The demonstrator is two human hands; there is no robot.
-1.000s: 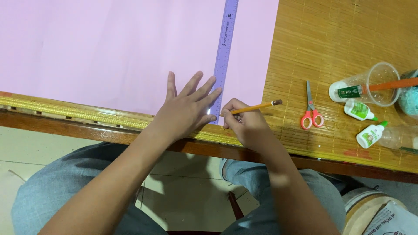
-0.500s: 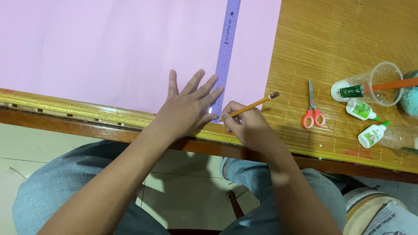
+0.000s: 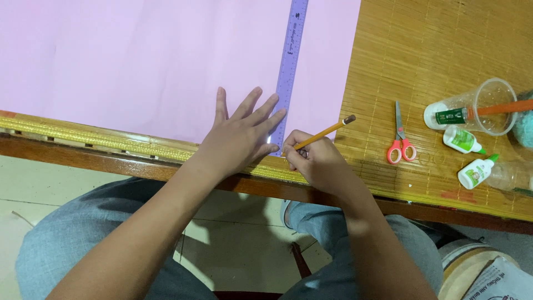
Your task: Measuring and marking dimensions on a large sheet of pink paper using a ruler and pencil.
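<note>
A large pink paper sheet (image 3: 139, 61) covers the left of a bamboo-mat table (image 3: 422, 61). A purple ruler (image 3: 290, 61) lies on it, running away from me. My left hand (image 3: 241, 136) lies flat with fingers spread, pressing the paper and the near end of the ruler. My right hand (image 3: 316, 164) grips a yellow pencil (image 3: 325, 133), its tip down at the ruler's right edge near the paper's front edge, its dark end pointing up and to the right.
Red-handled scissors (image 3: 401, 139) lie on the mat to the right. Beyond them are a clear plastic cup (image 3: 491, 105) on its side and three small white glue bottles (image 3: 463, 140). A wooden table edge (image 3: 111, 155) runs along the front; my knees are below it.
The pencil has tilted a little and its tip sits slightly nearer the paper's front edge. My left hand has stayed flat on the ruler.
</note>
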